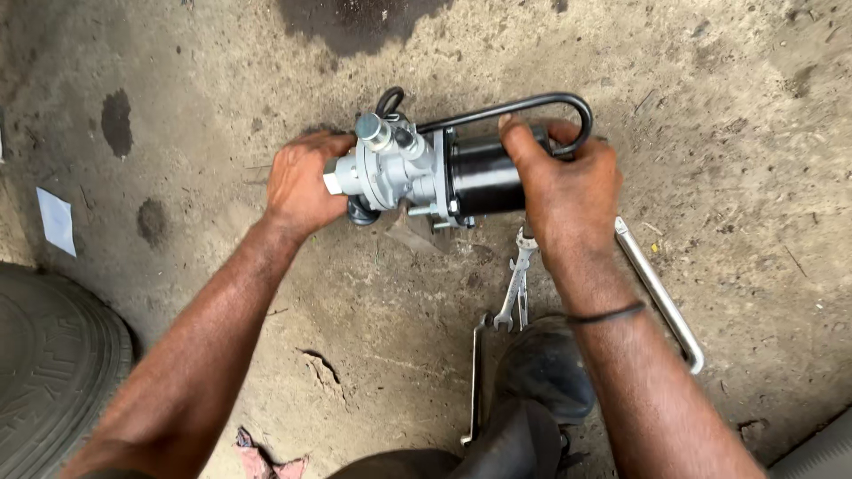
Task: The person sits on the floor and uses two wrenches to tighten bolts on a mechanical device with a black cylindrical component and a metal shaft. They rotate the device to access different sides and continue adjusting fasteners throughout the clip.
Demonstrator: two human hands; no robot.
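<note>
A mechanical unit lies on its side on the dirt floor: a silver cast valve body joined to a black cylinder, with a black bent tube looping over the top. My left hand grips the silver end from the left. My right hand clasps the black cylinder from the right, fingers over its top. Both hands hold the unit just above the ground.
A combination spanner lies below the unit. A long bent metal bar runs at the right, another thin bar beside my dark shoe. A tyre sits at the lower left, a paper scrap at the left.
</note>
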